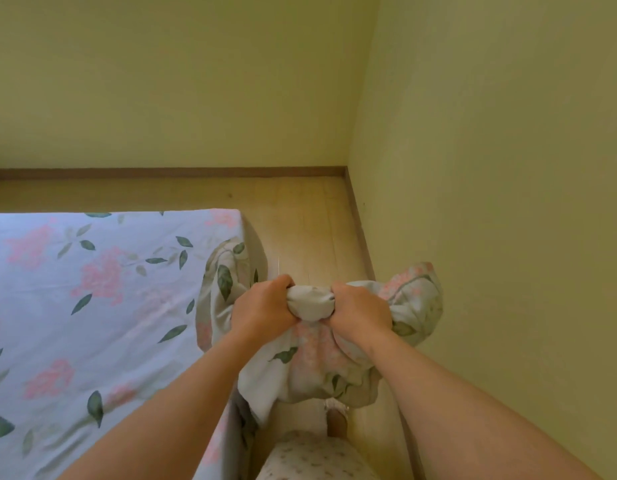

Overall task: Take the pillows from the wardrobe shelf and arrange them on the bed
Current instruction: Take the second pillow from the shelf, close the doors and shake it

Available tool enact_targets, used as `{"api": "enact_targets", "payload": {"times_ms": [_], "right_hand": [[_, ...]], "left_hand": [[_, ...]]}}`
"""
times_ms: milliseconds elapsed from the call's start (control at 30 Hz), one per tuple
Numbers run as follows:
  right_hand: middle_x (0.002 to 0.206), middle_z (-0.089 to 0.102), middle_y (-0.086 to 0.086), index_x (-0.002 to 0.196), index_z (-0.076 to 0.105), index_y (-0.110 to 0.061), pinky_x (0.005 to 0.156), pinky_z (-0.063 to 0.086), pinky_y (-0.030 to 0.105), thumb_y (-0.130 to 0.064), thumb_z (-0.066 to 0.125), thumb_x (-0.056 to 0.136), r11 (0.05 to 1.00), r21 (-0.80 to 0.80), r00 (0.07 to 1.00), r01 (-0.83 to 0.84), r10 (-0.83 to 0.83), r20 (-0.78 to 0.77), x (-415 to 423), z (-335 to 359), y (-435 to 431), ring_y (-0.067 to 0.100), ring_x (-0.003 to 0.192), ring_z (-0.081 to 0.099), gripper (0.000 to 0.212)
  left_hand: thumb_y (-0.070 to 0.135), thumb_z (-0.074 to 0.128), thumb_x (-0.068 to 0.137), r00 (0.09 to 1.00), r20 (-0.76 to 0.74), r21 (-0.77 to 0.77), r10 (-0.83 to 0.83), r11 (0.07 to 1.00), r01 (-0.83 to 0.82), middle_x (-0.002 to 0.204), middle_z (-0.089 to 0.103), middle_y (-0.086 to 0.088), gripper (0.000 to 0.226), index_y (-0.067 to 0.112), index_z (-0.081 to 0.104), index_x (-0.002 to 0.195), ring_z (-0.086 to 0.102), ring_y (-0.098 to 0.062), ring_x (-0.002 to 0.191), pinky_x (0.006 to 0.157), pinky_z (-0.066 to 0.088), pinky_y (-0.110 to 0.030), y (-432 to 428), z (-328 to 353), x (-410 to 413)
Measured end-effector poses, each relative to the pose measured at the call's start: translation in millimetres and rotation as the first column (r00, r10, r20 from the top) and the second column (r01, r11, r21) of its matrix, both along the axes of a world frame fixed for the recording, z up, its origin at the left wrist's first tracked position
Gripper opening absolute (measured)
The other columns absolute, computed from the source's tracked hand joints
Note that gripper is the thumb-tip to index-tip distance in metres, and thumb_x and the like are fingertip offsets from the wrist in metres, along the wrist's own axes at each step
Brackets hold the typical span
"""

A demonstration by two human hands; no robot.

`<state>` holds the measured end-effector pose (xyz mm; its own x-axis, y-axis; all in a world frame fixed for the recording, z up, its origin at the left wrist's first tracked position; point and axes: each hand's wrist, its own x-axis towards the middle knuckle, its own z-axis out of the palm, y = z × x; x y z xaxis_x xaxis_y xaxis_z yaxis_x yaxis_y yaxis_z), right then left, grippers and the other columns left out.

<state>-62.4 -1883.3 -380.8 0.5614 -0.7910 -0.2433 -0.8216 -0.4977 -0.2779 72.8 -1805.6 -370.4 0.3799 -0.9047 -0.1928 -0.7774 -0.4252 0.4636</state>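
Bare forearms (182,393) stretch out from the near edge, beside the wide floral bed (92,289) on the left. Between its right edge and the right wall the floral pillow (414,299) hangs over the floor (300,220), off the mattress. Left hand (265,308) and right hand (360,311) are fisted close together round one bunched edge. I'd swing it left over the far corner, then shake the filling level before letting go

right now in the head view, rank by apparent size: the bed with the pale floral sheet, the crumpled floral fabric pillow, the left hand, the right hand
1. bed with the pale floral sheet
2. crumpled floral fabric pillow
3. left hand and right hand: look alike, unranked
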Motion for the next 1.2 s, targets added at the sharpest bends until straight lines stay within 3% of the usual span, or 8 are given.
{"api": "enact_targets", "payload": {"times_ms": [100, 333, 500, 700, 867, 933, 1100, 1200], "right_hand": [[0.091, 0.066, 0.005, 0.089, 0.051, -0.018, 0.058, 0.04, 0.029, -0.032, 0.049, 0.088, 1.0, -0.019, 1.0, 0.006, -0.006, 0.009, 21.5, -6.8, -54.1, 0.026, 0.074, 0.058, 0.014], [0.092, 0.065, 0.004, 0.08, 0.042, -0.022, 0.058, 0.038, 0.029, -0.031, 0.047, 0.089, 0.999, 0.025, 0.999, -0.034, 0.034, 0.005, 70.1, -6.5, -200.0, 0.022, 0.071, 0.051, 0.014], [0.078, 0.055, 0.0, 0.081, 0.042, -0.023, 0.052, 0.033, 0.026, -0.029, 0.044, 0.091, 0.996, 0.013, 0.996, -0.088, 0.088, -0.001, 106.0, -5.1, -288.5, 0.022, 0.067, 0.051, 0.012], [0.084, 0.067, 0.004, 0.088, 0.049, -0.019, 0.053, 0.04, 0.029, -0.026, 0.046, 0.089, 0.988, -0.012, 0.988, -0.154, 0.154, 0.009, 163.3, -7.3, -371.9, 0.026, 0.071, 0.062, 0.007], [0.076, 0.056, 0.002, 0.081, 0.039, -0.021, 0.044, 0.027, 0.025, -0.025, 0.045, 0.09, 0.979, -0.015, 0.979, -0.203, 0.203, -0.007, 216.8, -8.2, -430.2, 0.023, 0.067, 0.053, 0.011], [0.08, 0.058, 0.004, 0.082, 0.038, -0.021, 0.044, 0.025, 0.025, -0.024, 0.044, 0.09, 0.975, 0.004, 0.975, -0.22, 0.221, -0.025, 242.2, -10.0, -453.7, 0.023, 0.068, 0.052, 0.01], [0.093, 0.066, 0.006, 0.081, 0.037, -0.022, 0.056, 0.036, 0.03, -0.027, 0.046, 0.089, 0.966, 0.027, 0.965, -0.256, 0.257, -0.05, 311.3, -10.9, -511.1, 0.029, 0.082, 0.062, 0.012], [0.093, 0.067, 0.007, 0.082, 0.037, -0.021, 0.049, 0.032, 0.027, -0.028, 0.045, 0.089, 0.953, 0.031, 0.952, -0.301, 0.302, -0.057, 347.4, -9.6, -539.5, 0.029, 0.082, 0.062, 0.013]], "left_hand": [[0.028, 0.068, 0.075, 1.0, 0.017, -0.027, 0.008, 1.0, -0.008, 0.09, 0.068, -0.004, 0.028, 0.017, 0.057, 0.099, 0.059, -0.022, 0.077, 0.063, 0.049, -0.033, -51.1, -1.5, 19.2], [0.03, 0.068, 0.075, 0.998, 0.036, -0.023, 0.05, 0.999, -0.049, 0.089, 0.068, -0.003, 0.028, 0.018, 0.057, 0.098, 0.059, -0.02, 0.076, 0.06, 0.047, -0.032, -193.0, 0.3, 63.8], [0.034, 0.066, 0.076, 0.996, 0.029, -0.005, 0.086, 0.996, -0.086, 0.091, 0.068, -0.001, 0.027, 0.02, 0.055, 0.097, 0.055, -0.018, 0.075, 0.056, 0.038, -0.027, -275.3, -0.4, 96.7], [0.034, 0.066, 0.075, 0.987, 0.024, -0.045, 0.156, 0.987, -0.155, 0.087, 0.068, -0.002, 0.027, 0.019, 0.056, 0.095, 0.059, -0.021, 0.077, 0.056, 0.04, -0.028, -348.9, -2.4, 147.1], [0.034, 0.065, 0.076, 0.984, 0.024, -0.039, 0.179, 0.983, -0.178, 0.086, 0.068, 0.0, 0.026, 0.019, 0.055, 0.095, 0.062, -0.02, 0.077, 0.056, 0.042, -0.029, -405.7, -11.7, 199.5], [0.035, 0.065, 0.075, 0.981, 0.013, -0.029, 0.194, 0.981, -0.193, 0.087, 0.068, 0.0, 0.027, 0.021, 0.055, 0.095, 0.063, -0.021, 0.08, 0.057, 0.042, -0.029, -427.3, -16.5, 223.4], [0.033, 0.065, 0.074, 0.969, -0.004, -0.014, 0.246, 0.969, -0.246, 0.088, 0.068, 0.001, 0.026, 0.022, 0.055, 0.095, 0.062, -0.02, 0.079, 0.055, 0.038, -0.027, -478.2, -18.9, 288.2], [0.032, 0.065, 0.073, 0.963, 0.001, -0.007, 0.271, 0.963, -0.271, 0.088, 0.068, 0.0, 0.027, 0.022, 0.056, 0.096, 0.062, -0.02, 0.08, 0.056, 0.041, -0.028, -502.5, -17.1, 320.4]]}}
